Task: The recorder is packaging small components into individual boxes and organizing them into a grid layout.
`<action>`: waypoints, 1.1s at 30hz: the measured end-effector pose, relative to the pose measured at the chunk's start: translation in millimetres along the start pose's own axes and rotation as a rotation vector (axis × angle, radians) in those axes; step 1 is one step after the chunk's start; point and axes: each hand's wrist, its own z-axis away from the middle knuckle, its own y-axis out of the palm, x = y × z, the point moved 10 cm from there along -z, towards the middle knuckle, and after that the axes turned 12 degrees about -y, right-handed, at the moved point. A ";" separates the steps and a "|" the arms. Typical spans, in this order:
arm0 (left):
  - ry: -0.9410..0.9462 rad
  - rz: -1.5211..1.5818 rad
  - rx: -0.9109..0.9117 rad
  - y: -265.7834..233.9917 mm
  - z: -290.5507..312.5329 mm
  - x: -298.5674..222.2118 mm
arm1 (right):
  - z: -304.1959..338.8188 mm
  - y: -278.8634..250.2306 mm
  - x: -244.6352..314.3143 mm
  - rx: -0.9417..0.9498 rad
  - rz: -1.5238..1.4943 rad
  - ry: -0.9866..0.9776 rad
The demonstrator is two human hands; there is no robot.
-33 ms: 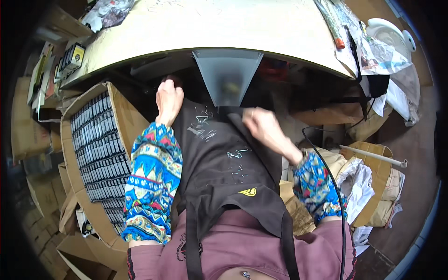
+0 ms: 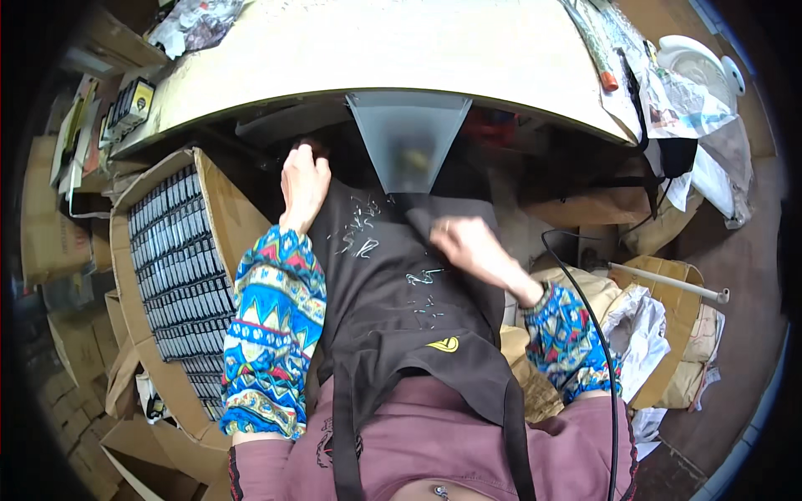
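Observation:
A dark apron [image 2: 376,292] lies stretched forward over my lap, with pale, thin scraps scattered on it. My left hand [image 2: 304,185] is at its far left corner, its fingers closed and apparently pinching the cloth edge. My right hand [image 2: 472,249] is over the apron's right half beside a fold, its fingers bent inward. Blur hides whether that hand grips any cloth. Just beyond the apron, a grey translucent chute-like panel [image 2: 409,138] hangs below the table edge and narrows toward me.
A pale table [image 2: 393,46] spans the front. Left stands an open carton [image 2: 213,188] packed with rows of small dark-and-grey pieces. A black cable [image 2: 589,309] runs down past my right arm. Crumpled bags and paper [image 2: 639,321] lie right, near a white rod [image 2: 668,282].
My right hand has shifted slightly nearer to me, and the apron fold beside it has changed shape. The pale scraps near my left hand have moved. My left hand stays in nearly the same place.

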 end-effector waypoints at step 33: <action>0.175 0.319 0.870 138.2 112.9 -58.2 | 1.3 79.7 -3.6 -0.232 -0.068 -0.387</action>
